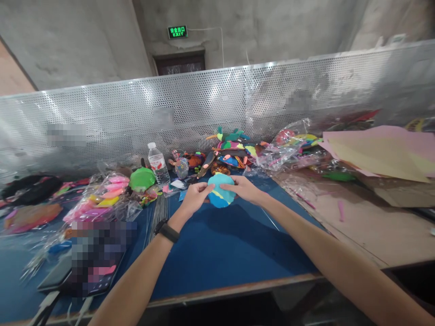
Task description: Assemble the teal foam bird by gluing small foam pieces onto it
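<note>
Between my hands is a roundish disc of soft clay (221, 191), light blue on top with a yellow streak and a deeper blue lower part. My left hand (196, 197) pinches its left edge, thumb on the near face and fingers behind. On the opposite edge my right hand (247, 189) grips it the same way, the thumb lying on the light blue area. The disc is held up above the blue tabletop (217, 253). Its back and some of my fingers are hidden. A dark band (167, 231) is on my left wrist.
Behind my hands lies a pile of colourful clay figures (231, 149). A water bottle (158, 164), a green clay dome (142, 179) and bagged clay (102, 199) are to the left. Pink and yellow sheets (377, 151) lie right. A perforated metal panel (204, 104) borders the back.
</note>
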Tool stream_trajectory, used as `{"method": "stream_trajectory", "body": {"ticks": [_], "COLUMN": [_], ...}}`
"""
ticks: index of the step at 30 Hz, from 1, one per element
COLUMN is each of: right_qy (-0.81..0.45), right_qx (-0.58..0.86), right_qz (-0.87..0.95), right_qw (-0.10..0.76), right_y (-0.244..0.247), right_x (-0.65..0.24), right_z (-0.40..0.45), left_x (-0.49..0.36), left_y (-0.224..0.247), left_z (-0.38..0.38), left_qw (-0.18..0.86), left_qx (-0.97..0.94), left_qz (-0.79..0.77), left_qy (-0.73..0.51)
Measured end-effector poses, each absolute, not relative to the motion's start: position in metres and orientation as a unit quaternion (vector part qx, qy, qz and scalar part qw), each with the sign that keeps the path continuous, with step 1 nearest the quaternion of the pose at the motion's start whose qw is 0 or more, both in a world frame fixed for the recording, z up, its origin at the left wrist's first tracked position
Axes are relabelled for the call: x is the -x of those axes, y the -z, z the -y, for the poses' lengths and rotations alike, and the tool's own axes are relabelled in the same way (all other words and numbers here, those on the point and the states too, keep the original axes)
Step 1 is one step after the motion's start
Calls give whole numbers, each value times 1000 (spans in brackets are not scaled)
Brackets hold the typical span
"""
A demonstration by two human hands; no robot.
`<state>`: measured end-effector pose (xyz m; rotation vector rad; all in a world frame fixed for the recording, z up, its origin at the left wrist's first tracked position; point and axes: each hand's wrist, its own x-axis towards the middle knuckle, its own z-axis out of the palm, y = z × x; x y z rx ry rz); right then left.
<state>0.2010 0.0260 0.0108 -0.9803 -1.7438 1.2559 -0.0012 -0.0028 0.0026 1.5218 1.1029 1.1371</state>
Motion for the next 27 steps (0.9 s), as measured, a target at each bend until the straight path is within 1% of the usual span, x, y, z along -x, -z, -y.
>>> {"method": "stream_trajectory", "body": {"ticks": [3, 7, 9, 12, 16, 21, 25, 27], "right_qy": [-485, -498, -491, -489, -486, -458, -410, -407], "right_qx": [356, 339, 327, 330, 330, 335, 341, 346], "right_qz": [700, 690, 692, 697, 703, 716, 739, 729], "right_qw": [386, 402, 417, 407, 401, 407, 412, 429], "right_y": [-11, -10, -10, -8, -8, -11, -12, -11], "right_x": [-201, -200, -200, -201, -200, -201, -200, -199], "right_z": [-26, -27, -28, -29, -28, -26, -26, -27], "left_x": [0, 1, 1, 1, 0, -2, -3, -3], "left_y": [-3, -3, -3, 0, 2, 0, 0, 1], "left_z": [3, 2, 2, 1, 1, 4, 5, 4], "left_qw": [468, 431, 436, 445, 423, 455, 438, 443], "left_qx": [-595, -611, -618, -618, -637, -649, -676, -676], "left_qz": [-450, -451, -450, -446, -446, -424, -392, -392], "left_qy": [-473, -488, -475, -471, -466, -438, -444, -439]}}
